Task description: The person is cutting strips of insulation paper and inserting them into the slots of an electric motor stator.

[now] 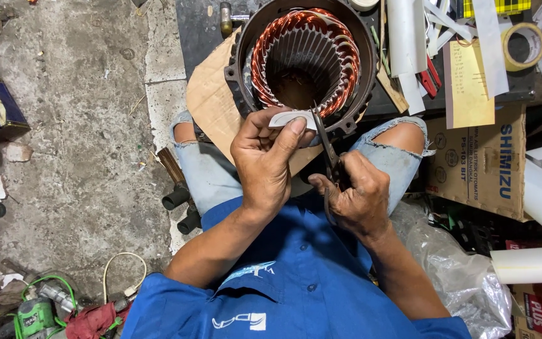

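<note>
Left hand (265,160) pinches a white paper slip (291,118), right hand (354,198) squeezing scissors (327,147) mid-cut; looks part-trimmed, stator (305,59) waiting.

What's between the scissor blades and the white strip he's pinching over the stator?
Nothing visible. The scissors in the right hand meet the white strip pinched by the left hand, at its right end; the stator sits behind.

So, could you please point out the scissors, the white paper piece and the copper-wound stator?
scissors (326,141), head view, on the blades.
white paper piece (286,117), head view, on its flat face.
copper-wound stator (340,47), head view, on the copper windings.
</note>
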